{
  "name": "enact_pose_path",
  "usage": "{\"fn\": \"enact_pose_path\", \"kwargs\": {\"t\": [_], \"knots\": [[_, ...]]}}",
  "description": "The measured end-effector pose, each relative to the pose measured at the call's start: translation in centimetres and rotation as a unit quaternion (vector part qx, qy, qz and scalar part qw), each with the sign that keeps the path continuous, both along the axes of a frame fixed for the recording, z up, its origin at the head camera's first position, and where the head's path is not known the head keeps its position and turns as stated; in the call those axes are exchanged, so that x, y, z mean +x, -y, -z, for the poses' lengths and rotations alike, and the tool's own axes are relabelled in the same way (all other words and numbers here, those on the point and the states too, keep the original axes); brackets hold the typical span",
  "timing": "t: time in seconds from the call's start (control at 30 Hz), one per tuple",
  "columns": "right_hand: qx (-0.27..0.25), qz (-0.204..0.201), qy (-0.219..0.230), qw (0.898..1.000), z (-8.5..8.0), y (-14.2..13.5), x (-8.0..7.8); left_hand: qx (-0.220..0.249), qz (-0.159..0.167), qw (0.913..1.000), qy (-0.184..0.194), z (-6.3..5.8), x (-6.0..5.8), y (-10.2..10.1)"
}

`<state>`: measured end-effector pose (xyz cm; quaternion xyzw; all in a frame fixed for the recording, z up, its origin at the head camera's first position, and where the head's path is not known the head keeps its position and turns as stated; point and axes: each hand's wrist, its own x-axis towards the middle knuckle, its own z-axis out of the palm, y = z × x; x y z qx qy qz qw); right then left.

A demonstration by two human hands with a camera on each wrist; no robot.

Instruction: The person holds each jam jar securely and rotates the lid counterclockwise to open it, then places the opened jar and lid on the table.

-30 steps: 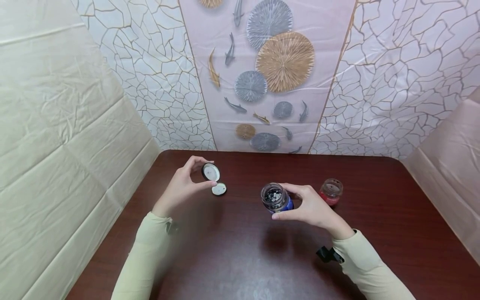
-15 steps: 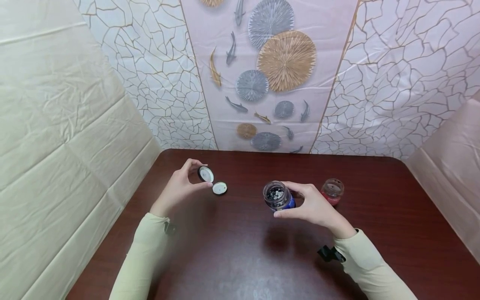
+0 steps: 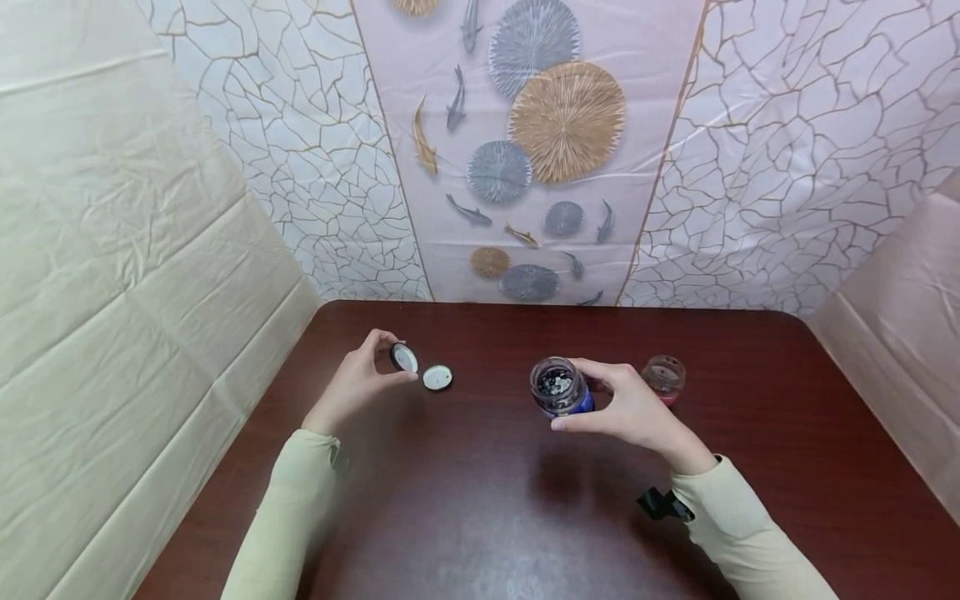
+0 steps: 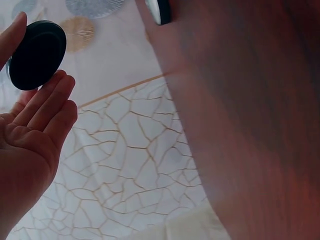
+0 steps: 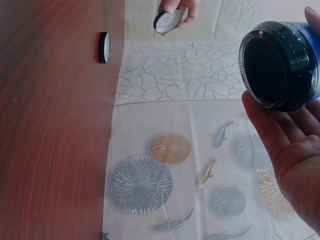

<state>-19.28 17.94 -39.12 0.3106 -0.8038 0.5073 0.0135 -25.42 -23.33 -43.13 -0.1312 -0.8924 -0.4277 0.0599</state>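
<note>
My left hand (image 3: 358, 380) pinches a round jar lid (image 3: 405, 358) between thumb and fingers, its white inside facing right. In the left wrist view the dark outer face of that lid (image 4: 38, 56) shows. My right hand (image 3: 628, 407) grips a glass jar (image 3: 562, 388) with a blue label, raised over the table and tilted. Its mouth is uncovered, with dark and whitish bits inside. The dark base of the jar (image 5: 272, 67) faces the right wrist camera. A second lid (image 3: 437, 377) lies white side up on the table, just right of the left hand.
Behind the right hand stands another glass jar (image 3: 664, 379), with a red lower part and no lid. The dark reddish wooden table (image 3: 450, 517) ends at a patterned cloth backdrop (image 3: 525, 250); a pale cloth wall (image 3: 150, 292) runs along the left.
The left hand has moved slightly left and down with its lid, away from the lid on the table. The right hand has shifted a little right and up with the blue-labelled jar.
</note>
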Motion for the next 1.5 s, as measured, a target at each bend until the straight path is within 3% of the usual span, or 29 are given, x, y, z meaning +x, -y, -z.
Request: {"fn": "enact_pose_path", "kwargs": {"t": [0.27, 0.6, 0.9, 1.5], "knots": [[-0.006, -0.001, 0.011, 1.0, 0.0, -0.2, 0.1, -0.013, 0.0, 0.9997, 0.02, 1.6, -0.5, 0.4], [-0.018, -0.001, 0.005, 1.0, 0.0, -0.3, 0.2, -0.031, -0.006, 0.9988, 0.038, 2.8, -0.3, 0.0], [-0.021, -0.003, 0.004, 1.0, 0.1, -0.3, 0.3, -0.044, -0.01, 0.9978, 0.049, 3.4, -0.1, 0.0], [-0.029, -0.003, 0.01, 1.0, 0.2, -0.4, 0.3, -0.074, 0.021, 0.9943, 0.074, 4.0, 0.0, -0.7]]}}
